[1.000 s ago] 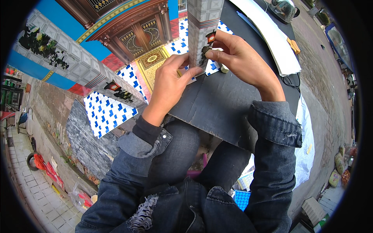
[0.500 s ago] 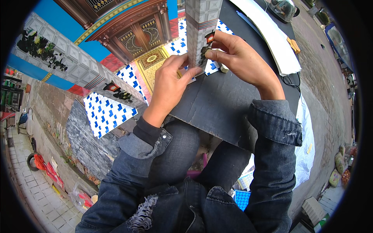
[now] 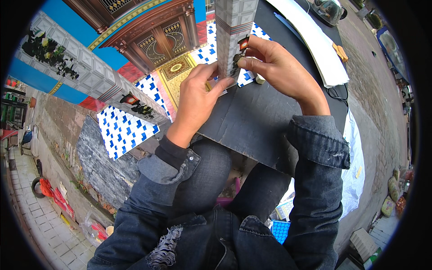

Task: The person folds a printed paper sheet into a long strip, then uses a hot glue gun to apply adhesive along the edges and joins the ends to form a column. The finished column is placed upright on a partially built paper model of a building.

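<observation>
A model house front of printed card stands at the upper left, with brown double doors point(image 3: 164, 45) and a blue wall point(image 3: 135, 18). Its base is a blue-and-white patterned sheet point(image 3: 126, 130) with a yellow printed carpet point(image 3: 176, 69) leading from the doors. My left hand point(image 3: 194, 99) closes thumb and fingers around the foot of a tall grey brick-print column point(image 3: 231, 27). Higher up its right side, my right hand point(image 3: 288, 69) pinches the same column near a printed lantern, some fingertips hidden behind it. A matching grey column point(image 3: 85, 67) leans across the left of the picture.
The model rests on a black tabletop point(image 3: 256, 121) above my knees. At the table's right lies a stack of white sheets point(image 3: 315, 40), with a black cable point(image 3: 337, 92) by its corner. A small pale block point(image 3: 260, 79) sits beside the column. White plastic sheeting point(image 3: 353, 157) hangs at the right.
</observation>
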Demonstrator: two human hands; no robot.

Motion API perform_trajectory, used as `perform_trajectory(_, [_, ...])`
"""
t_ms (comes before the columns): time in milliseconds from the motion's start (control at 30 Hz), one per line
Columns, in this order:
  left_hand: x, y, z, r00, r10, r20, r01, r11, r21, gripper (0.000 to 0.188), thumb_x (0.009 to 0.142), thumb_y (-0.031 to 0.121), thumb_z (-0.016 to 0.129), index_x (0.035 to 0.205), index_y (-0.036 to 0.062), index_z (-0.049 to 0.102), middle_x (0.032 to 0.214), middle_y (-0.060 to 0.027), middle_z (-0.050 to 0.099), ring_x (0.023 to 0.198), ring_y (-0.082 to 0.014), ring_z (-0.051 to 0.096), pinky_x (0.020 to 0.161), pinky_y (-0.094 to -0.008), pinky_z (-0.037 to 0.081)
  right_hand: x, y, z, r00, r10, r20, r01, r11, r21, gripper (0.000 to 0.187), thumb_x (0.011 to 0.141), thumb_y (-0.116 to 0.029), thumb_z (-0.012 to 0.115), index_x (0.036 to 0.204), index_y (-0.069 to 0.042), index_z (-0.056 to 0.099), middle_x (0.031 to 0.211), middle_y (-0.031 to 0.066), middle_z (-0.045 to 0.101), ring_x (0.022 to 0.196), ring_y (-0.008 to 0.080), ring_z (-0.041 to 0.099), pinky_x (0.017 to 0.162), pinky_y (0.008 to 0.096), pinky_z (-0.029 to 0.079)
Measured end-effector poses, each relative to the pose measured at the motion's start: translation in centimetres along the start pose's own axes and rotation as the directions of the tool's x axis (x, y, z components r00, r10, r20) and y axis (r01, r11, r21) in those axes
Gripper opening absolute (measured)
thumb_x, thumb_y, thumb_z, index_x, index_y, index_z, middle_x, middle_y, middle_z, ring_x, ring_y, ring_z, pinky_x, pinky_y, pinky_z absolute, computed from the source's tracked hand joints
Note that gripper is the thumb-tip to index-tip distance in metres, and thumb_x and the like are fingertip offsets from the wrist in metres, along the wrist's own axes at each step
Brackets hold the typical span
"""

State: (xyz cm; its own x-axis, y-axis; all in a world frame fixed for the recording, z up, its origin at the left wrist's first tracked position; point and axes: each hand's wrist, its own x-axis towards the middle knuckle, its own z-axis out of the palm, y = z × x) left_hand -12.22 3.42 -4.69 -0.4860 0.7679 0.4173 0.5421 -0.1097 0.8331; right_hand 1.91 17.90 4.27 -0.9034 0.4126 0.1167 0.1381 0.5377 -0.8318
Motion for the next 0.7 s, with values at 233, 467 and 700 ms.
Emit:
perform_trajectory(233, [0.0, -0.19, 0.07, 1.0, -0.003, 0.01, 0.003, 0.999, 0.033, 0.038, 0.088, 0.017, 0.082, 0.117, -0.0049, 0.071, 0.102, -0.0131, 0.071, 0.091, -0.023, 0.069, 0.084, -0.0348, 0.054, 0.04, 0.12, -0.05, 1.0, 0.001, 0.009, -0.001, 1.0, 0.024, 0.029, 0.103, -0.017, 0.066, 0.13, -0.004, 0.067, 0.114, 0.0062, 0.073, 0.103, 0.0163, 0.067, 0.096, 0.0351, 0.054])
perform_trajectory(467, [-0.08, -0.05, 0.25, 1.0, 0.014, -0.017, -0.013, 1.0, 0.023, 0.037, 0.086, 0.021, 0.082, 0.11, -0.0047, 0.071, 0.098, -0.0162, 0.069, 0.089, -0.0327, 0.068, 0.081, -0.0396, 0.053, -0.08, -0.12, -0.04, 1.0, 0.015, 0.001, -0.015, 0.999, 0.042, 0.032, 0.104, -0.017, 0.066, 0.133, -0.005, 0.066, 0.117, 0.0074, 0.073, 0.108, 0.0181, 0.068, 0.104, 0.0366, 0.053])
perform_trajectory(700, [-0.19, -0.14, 0.5, 0.999, 0.023, -0.041, -0.021, 0.999, 0.034, 0.036, 0.087, 0.021, 0.082, 0.11, -0.0044, 0.071, 0.097, -0.0162, 0.069, 0.089, -0.0327, 0.069, 0.08, -0.04, 0.053, 0.13, 0.07, -0.19, 1.0, -0.004, 0.024, 0.003, 0.999, 0.044, 0.031, 0.104, -0.016, 0.065, 0.134, -0.005, 0.066, 0.114, 0.0054, 0.072, 0.103, 0.0156, 0.066, 0.098, 0.0345, 0.053])
